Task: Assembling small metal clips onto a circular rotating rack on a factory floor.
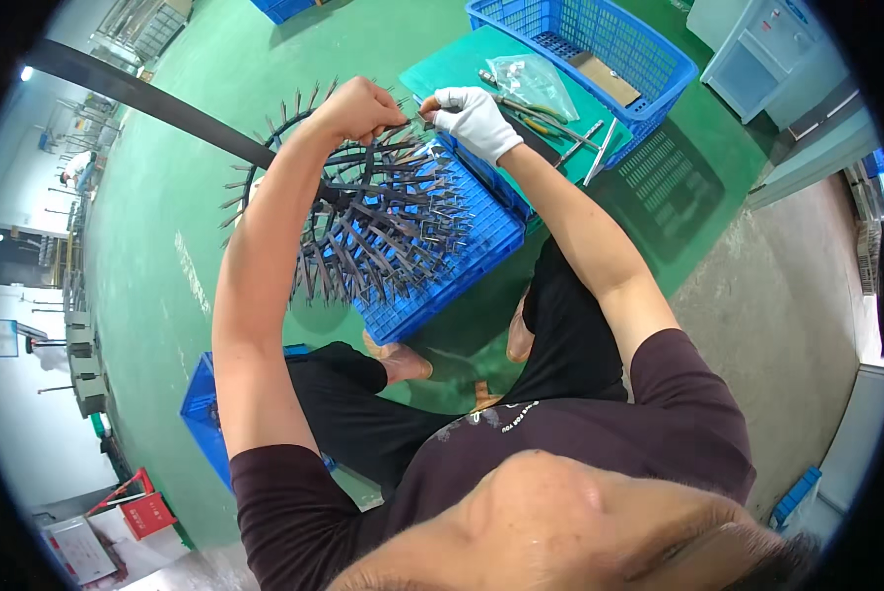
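Left hand (356, 110), gloved right hand (475, 120) near spiked rack (395, 236)

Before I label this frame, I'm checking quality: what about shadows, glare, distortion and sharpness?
Head view, throughout: dark fisheye border, edges bending near it; the blue plastic basket casts a latticed shadow on the green floor; the plastic bag glints; detail between the left hand and white-gloved right hand is too small to tell.
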The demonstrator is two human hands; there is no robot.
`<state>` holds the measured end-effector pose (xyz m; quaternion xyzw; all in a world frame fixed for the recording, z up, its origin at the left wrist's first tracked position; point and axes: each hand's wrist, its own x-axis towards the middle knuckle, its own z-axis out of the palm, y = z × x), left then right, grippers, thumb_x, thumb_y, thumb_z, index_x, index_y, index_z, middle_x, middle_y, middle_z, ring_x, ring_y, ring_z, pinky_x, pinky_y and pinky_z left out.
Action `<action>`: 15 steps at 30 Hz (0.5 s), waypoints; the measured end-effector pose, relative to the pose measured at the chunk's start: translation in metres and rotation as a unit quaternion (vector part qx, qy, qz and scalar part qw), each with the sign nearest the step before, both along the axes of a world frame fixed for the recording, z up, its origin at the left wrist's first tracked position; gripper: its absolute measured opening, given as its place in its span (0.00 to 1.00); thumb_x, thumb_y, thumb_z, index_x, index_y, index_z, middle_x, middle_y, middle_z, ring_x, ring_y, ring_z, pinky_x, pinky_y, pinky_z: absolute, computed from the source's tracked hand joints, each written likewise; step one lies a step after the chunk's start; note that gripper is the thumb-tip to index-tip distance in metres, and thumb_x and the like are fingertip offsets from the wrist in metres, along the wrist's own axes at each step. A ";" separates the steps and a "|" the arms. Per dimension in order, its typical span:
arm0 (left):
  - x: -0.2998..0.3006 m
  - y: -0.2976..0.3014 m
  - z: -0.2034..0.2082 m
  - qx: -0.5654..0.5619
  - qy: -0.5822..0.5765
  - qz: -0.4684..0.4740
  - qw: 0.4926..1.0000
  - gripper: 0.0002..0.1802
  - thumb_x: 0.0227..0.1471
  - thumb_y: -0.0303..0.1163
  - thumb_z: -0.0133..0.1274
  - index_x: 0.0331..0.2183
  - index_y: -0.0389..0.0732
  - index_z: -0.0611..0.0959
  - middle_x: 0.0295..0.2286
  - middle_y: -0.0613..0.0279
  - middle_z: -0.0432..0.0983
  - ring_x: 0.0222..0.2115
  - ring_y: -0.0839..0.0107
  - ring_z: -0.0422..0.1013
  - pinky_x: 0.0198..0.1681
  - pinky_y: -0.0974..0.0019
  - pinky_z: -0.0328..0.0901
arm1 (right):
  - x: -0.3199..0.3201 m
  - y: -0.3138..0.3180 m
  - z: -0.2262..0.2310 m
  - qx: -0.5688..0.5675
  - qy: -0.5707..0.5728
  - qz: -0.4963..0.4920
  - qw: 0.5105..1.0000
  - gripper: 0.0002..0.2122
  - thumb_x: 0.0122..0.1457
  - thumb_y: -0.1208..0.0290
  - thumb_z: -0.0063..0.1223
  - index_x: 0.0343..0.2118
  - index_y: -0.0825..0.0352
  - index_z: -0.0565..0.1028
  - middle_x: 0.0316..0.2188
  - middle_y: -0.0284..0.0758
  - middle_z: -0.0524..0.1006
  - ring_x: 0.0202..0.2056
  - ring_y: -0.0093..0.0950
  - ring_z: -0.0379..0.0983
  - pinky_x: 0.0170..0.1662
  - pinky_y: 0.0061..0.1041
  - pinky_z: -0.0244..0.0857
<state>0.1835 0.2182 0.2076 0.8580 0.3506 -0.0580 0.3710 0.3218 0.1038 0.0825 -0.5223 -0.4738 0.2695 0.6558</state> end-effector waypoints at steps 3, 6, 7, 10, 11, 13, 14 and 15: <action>-0.001 -0.001 0.001 -0.001 -0.002 0.001 1.000 0.09 0.46 0.31 0.60 0.20 0.38 0.83 0.12 0.69 0.68 0.10 0.80 0.59 0.15 0.77 0.54 | 0.000 0.000 0.001 0.003 -0.034 -0.016 0.999 0.07 0.51 0.78 0.54 0.32 0.68 0.81 0.25 0.28 0.80 0.25 0.18 0.70 0.31 0.16 0.65; -0.001 -0.001 0.001 0.008 -0.002 0.000 1.000 0.09 0.46 0.31 0.60 0.20 0.38 0.83 0.12 0.69 0.68 0.10 0.80 0.60 0.15 0.77 0.54 | 0.001 -0.003 0.005 -0.007 -0.128 -0.062 0.990 0.06 0.50 0.77 0.55 0.31 0.66 0.81 0.25 0.29 0.80 0.23 0.21 0.70 0.31 0.19 0.66; -0.001 0.000 0.001 0.008 -0.002 0.001 1.000 0.09 0.46 0.31 0.60 0.20 0.38 0.83 0.12 0.69 0.68 0.10 0.80 0.60 0.15 0.77 0.54 | 0.000 -0.005 0.010 -0.007 -0.128 -0.061 0.990 0.06 0.50 0.77 0.55 0.31 0.66 0.81 0.25 0.29 0.80 0.23 0.21 0.70 0.31 0.19 0.66; -0.002 0.000 0.001 0.008 0.000 0.004 1.000 0.09 0.46 0.31 0.60 0.20 0.37 0.83 0.12 0.69 0.68 0.10 0.80 0.60 0.15 0.77 0.54 | -0.003 -0.015 0.027 0.011 -0.277 -0.121 0.953 0.06 0.49 0.74 0.55 0.30 0.64 0.81 0.26 0.30 0.80 0.23 0.27 0.71 0.30 0.22 0.66; -0.003 0.000 0.001 0.009 0.001 0.005 1.000 0.09 0.46 0.31 0.60 0.20 0.37 0.83 0.12 0.69 0.68 0.10 0.80 0.60 0.15 0.77 0.54 | -0.004 -0.016 0.029 0.018 -0.325 -0.141 0.935 0.06 0.49 0.74 0.55 0.30 0.63 0.81 0.26 0.31 0.80 0.23 0.28 0.72 0.30 0.24 0.66; -0.001 0.000 0.000 0.006 -0.001 0.001 1.000 0.09 0.46 0.31 0.60 0.20 0.37 0.83 0.12 0.69 0.68 0.10 0.80 0.60 0.15 0.77 0.54 | -0.002 -0.016 0.027 0.015 -0.319 -0.140 0.937 0.06 0.49 0.73 0.54 0.30 0.63 0.81 0.26 0.31 0.80 0.23 0.29 0.72 0.31 0.24 0.67; -0.001 0.001 -0.001 0.005 -0.003 -0.001 1.000 0.09 0.46 0.31 0.60 0.20 0.37 0.83 0.12 0.69 0.68 0.10 0.80 0.60 0.15 0.77 0.54 | -0.002 -0.015 0.025 0.013 -0.313 -0.137 0.940 0.06 0.49 0.73 0.54 0.29 0.62 0.81 0.27 0.31 0.80 0.24 0.30 0.72 0.31 0.25 0.67; -0.001 0.001 -0.001 0.003 -0.005 -0.002 1.000 0.09 0.46 0.31 0.60 0.20 0.37 0.83 0.12 0.69 0.68 0.10 0.80 0.60 0.15 0.77 0.54 | -0.001 -0.014 0.025 0.011 -0.307 -0.133 0.942 0.06 0.49 0.72 0.54 0.29 0.62 0.81 0.27 0.31 0.80 0.24 0.31 0.72 0.31 0.26 0.67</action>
